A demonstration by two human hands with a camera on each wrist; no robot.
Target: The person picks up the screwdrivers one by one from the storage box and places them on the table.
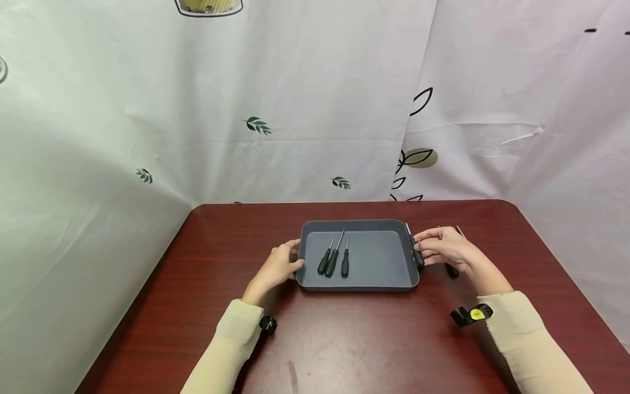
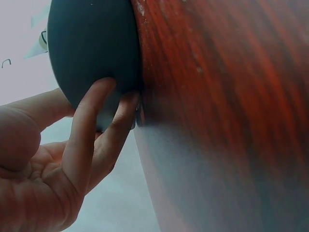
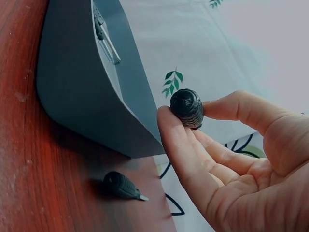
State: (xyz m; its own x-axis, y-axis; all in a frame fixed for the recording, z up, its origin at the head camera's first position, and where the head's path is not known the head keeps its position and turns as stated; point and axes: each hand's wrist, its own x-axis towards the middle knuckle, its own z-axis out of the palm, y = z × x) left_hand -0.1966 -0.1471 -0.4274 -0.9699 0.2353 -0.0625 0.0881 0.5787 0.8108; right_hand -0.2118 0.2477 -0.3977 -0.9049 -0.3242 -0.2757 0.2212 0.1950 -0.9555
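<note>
A grey rectangular tray (image 1: 379, 262) rests on the table. Three screwdrivers with black handles lie in its left part; one is the middle screwdriver (image 1: 332, 261). My left hand (image 1: 279, 266) holds the tray's left side, two fingers against the outer wall (image 2: 91, 48) and the thumb at the rim. At the right rim, my right hand (image 1: 445, 246) pinches another black-handled screwdriver (image 1: 417, 254) between thumb and fingers, its shaft toward the far side. The right wrist view shows this handle (image 3: 186, 107) end-on beside the tray wall.
A loose screwdriver (image 3: 120, 186) lies on the table right of the tray, partly hidden by my right hand in the head view. Past that hand a thin metal shaft (image 1: 460, 231) shows. White printed cloth (image 1: 305, 98) hangs behind the red-brown table (image 1: 374, 339).
</note>
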